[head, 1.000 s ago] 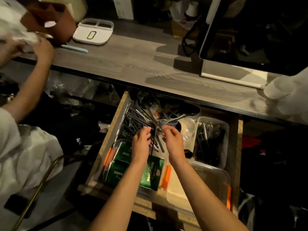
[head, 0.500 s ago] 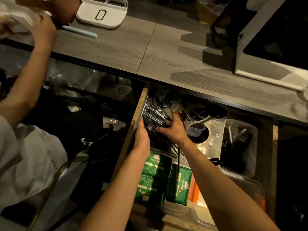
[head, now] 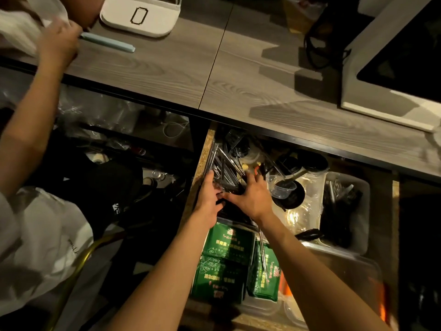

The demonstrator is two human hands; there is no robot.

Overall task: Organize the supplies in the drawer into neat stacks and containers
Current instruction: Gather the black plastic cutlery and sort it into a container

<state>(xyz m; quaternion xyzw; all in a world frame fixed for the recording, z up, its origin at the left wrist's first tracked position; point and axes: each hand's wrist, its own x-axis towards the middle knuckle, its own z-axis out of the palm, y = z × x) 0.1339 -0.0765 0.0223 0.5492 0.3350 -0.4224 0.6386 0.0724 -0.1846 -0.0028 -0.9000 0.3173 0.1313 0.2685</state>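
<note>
Fingers of the right hand (head: 250, 197) lie spread and fairly straight over a heap of wrapped black utensils (head: 226, 170) at the far left corner of the open drawer (head: 199, 163), pressing on it rather than curling round anything. The left hand (head: 208, 199) lies along the drawer's left wall with its fingertips pushed into the same heap; whether they pinch a piece I cannot tell. Just right of the heap stand a small clear cup (head: 284, 188) and a black round lid (head: 292, 197). Nearer, under both forearms, green packets (head: 226, 259) fill a clear tray. A white bin of dark cutlery (head: 346, 211) sits at the drawer's right. Above, on the grey wood-grain counter (head: 167, 68), another person's hand (head: 58, 41) holds white cloth.
</note>
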